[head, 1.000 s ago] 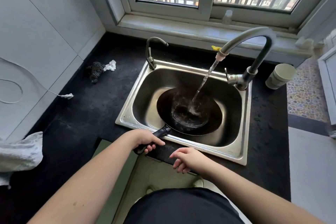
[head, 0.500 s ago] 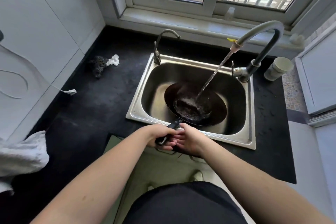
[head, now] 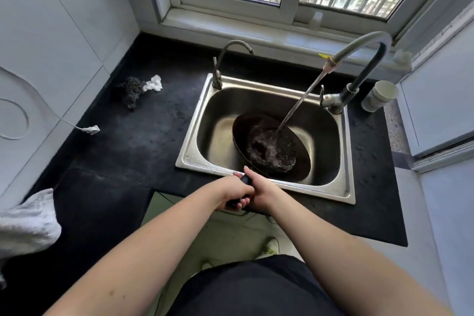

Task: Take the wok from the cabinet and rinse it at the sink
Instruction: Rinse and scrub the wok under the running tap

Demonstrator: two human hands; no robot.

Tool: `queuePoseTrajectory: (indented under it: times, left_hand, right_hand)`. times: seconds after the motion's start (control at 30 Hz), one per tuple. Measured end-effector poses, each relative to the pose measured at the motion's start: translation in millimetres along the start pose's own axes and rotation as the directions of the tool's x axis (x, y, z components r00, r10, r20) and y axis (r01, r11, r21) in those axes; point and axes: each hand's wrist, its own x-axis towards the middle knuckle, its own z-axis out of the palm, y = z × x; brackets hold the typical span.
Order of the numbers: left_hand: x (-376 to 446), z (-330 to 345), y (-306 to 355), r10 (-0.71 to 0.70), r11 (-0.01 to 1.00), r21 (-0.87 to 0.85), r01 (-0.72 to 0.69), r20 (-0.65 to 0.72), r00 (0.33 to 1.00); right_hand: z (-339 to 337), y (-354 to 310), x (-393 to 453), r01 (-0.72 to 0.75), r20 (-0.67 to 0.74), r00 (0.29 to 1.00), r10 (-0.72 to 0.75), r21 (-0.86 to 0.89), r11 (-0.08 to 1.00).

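Both hands close around the wok's black handle (head: 245,180) at the sink's 6 o'clock rim, the left hand (head: 234,194) curled low on it and the right hand (head: 260,191) wrapped just beside, touching the left; the black wok (head: 272,147) sits tilted inside the steel sink (head: 195,141), water foaming in its bowl. The stream falls from the tall faucet (head: 359,59) at 1 o'clock; a smaller tap (head: 225,59) stands at 11 o'clock, a steel scourer (head: 132,91) lies on the black counter (head: 123,161) at 10 o'clock, and a white cup (head: 379,96) at 2 o'clock.
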Motion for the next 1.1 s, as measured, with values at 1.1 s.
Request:
queuePoseTrajectory:
  times: [1.1]
  left_hand:
    - [10.7,25.3,-79.2,0.238,0.963,-0.100,-0.251,-0.132,0.962]
  right_hand:
    - [-20.4,45.5,28.1,0.308,0.008,0.951,-0.309,0.055,0.950]
